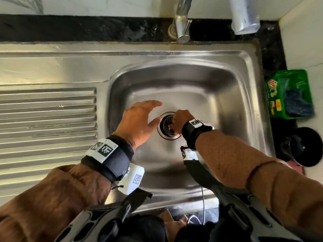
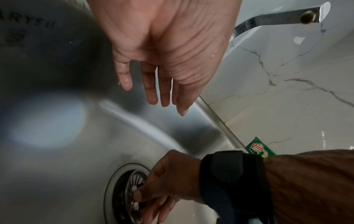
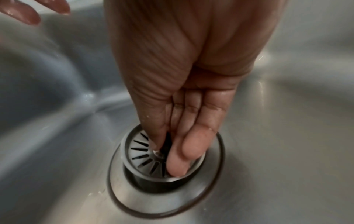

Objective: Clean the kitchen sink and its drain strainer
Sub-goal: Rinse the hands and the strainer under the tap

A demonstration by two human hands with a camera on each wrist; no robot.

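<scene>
The steel sink has a round drain strainer in its floor. My right hand reaches down and pinches the strainer's small centre knob between thumb and fingers. In the right wrist view the slotted strainer sits raised a little out of the drain flange, with the right hand gripping its knob. My left hand hovers just left of the drain, wet, fingers straight and spread, holding nothing. The left wrist view shows the left hand above the basin and the strainer below.
A ribbed drainboard lies left of the basin. The faucet stands at the back edge. A green Vim soap box with a blue scrubber and a black round object sit on the counter at the right.
</scene>
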